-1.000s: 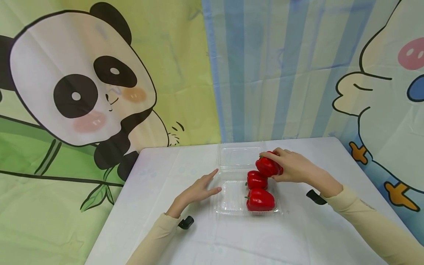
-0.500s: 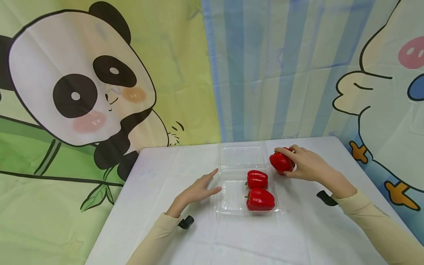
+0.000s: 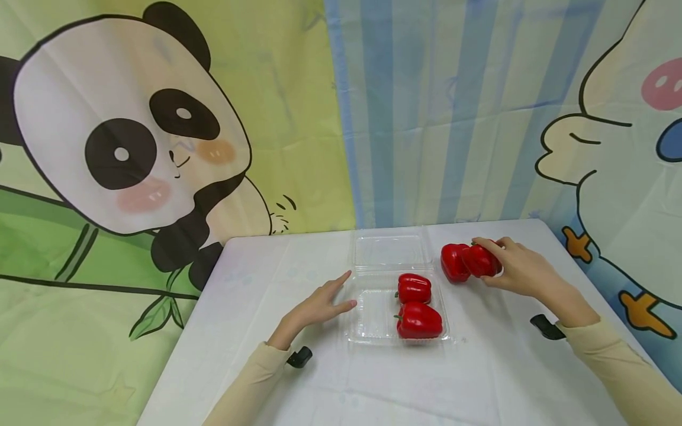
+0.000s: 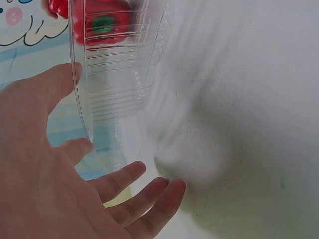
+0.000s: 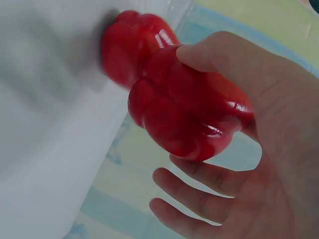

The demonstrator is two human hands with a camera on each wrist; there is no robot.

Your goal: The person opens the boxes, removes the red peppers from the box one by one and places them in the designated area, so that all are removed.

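Observation:
My right hand grips a red bell pepper, thumb on one side, right of the clear plastic clamshell container. Another red bell pepper sits on the table beside it; the held one overlaps it in the head view. In the right wrist view the held pepper shows its lobed end towards the camera. Two more peppers, a smaller one and a larger one, lie in the container's right half. My left hand has its fingers spread at the container's left edge, fingertips right at the rim.
The container's lid lies folded back towards the far edge of the white table. A curtain with cartoon animals hangs behind the table. A dark wrist device shows at the left sleeve.
My right hand has moved right, from over the container to beyond its right side, gripping a pepper. A pepper on the table there now shows. The left hand has stayed put.

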